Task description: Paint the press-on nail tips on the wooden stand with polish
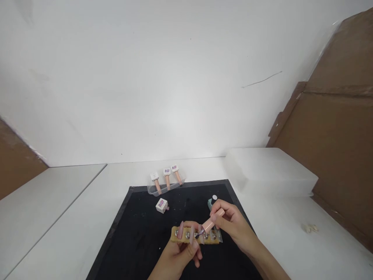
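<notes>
Low in the middle, my left hand [178, 254] grips a tan, fuzzy-looking nail tip stand [215, 238] from below. Round metallic studs line its top, and several long pinkish false nails [180, 231] stick up along it. My right hand [231, 221] pinches the peach cap of a nail polish brush [214, 221]. The brush slants down left, its dark tip at the false nails near the stand's middle; whether it touches one I cannot tell. A white square polish bottle [161, 205] without its cap lies tilted beyond my left hand. Behind my right fingers, a teal bottle [210, 203] is partly hidden.
A clear plastic tray [167, 190] at the mat's far edge holds three white bottles [166, 171] with peach caps. Everything rests on or near a black mat [128, 233]. A whitish block [271, 171] stands back right, and small pale bits [310, 228] lie on the right table.
</notes>
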Motion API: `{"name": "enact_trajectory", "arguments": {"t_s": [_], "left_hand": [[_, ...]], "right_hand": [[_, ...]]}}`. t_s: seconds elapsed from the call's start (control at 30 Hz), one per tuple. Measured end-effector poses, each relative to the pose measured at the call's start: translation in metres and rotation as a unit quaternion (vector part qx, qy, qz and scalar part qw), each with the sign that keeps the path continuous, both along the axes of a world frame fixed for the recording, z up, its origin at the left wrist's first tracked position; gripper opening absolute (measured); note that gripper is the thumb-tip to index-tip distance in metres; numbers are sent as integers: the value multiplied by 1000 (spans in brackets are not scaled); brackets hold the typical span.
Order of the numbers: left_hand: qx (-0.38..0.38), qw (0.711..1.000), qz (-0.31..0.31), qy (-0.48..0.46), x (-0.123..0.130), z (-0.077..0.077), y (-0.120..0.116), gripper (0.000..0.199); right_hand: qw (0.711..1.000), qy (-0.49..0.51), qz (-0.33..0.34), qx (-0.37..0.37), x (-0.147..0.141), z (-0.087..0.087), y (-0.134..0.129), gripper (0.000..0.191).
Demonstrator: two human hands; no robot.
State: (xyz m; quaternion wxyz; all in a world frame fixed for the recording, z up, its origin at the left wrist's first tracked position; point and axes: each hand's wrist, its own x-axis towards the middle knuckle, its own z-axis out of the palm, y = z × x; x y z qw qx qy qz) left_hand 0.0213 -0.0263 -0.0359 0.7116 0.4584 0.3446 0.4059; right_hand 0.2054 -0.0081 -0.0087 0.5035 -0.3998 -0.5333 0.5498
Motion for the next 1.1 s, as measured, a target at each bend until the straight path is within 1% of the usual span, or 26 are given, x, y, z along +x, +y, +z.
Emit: {"name": "enact_trajectory", "arguments": {"t_s": [0.23,0.33,0.4,0.53,0.67,0.73,0.83,0.97,1.03,1.1], "left_hand": [[17,999,8,42,-2,0,2,41],[18,999,12,45,-1,1,2,43],[10,999,26,40,0,2,1,44],[-8,998,54,15,1,4,-1,43],[-20,999,44,12,-2,3,-1,45],[-26,999,39,14,-4,2,-1,46],[-27,999,41,15,-6,-1,-1,48],[-11,999,36,21,-6,-4,-1,45],[1,999,26,22,-5,-5,0,42],[10,1000,14,25,-3,-6,1,43]], "right_hand": [[999,-50,-13,18,0,-2,0,28],[998,-60,-11,21,1,-3,0,29],[998,-57,-13,28,2,-3,-1,28],[999,-25,-5,35,2,0,-2,23],[997,71,19,2,2,0,-2,26],[993,117,9,-18,3,0,-2,27],[988,151,-19,-27,3,-1,-2,25],[986,161,-30,-16,1,3,-3,19],[989,147,-36,-3,1,5,-3,23],[992,121,-25,14,1,5,-3,26]]}}
